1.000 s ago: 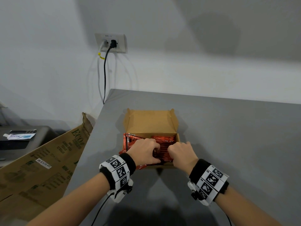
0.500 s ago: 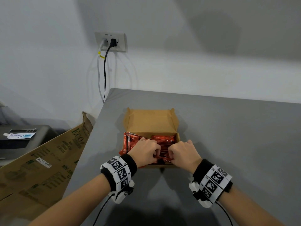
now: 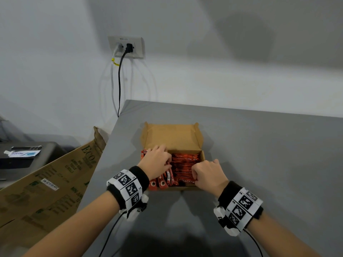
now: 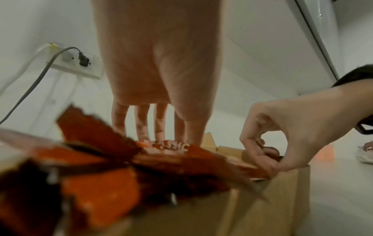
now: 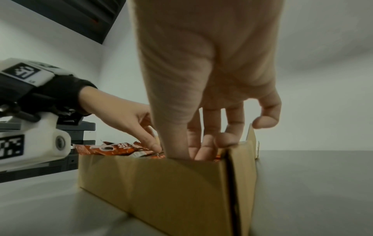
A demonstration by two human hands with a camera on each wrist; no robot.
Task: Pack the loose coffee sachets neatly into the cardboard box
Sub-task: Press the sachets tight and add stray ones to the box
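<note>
An open cardboard box (image 3: 172, 138) sits on the grey table, its lid flap folded back. Red coffee sachets (image 3: 185, 164) fill it in rows. A few sachets (image 3: 161, 182) at the near left stick up over the front wall. My left hand (image 3: 156, 161) lies over the left part of the box, and its fingers (image 4: 141, 121) point down onto a sachet (image 4: 167, 146). My right hand (image 3: 206, 173) is at the near right corner. There its curled fingers (image 4: 260, 161) and thumb pinch the end of a sachet inside the box wall (image 5: 161, 183).
A large printed carton (image 3: 46, 182) leans against the table's left edge. Behind it stands a dark machine (image 3: 27, 156). A wall socket (image 3: 126, 47) with two cables hangs above the table's far left corner. Bare grey tabletop (image 3: 269, 164) stretches to the right.
The hands were close together at the box's near middle. The left hand has moved back and left over the sachets, the right hand right to the near corner, uncovering the middle rows.
</note>
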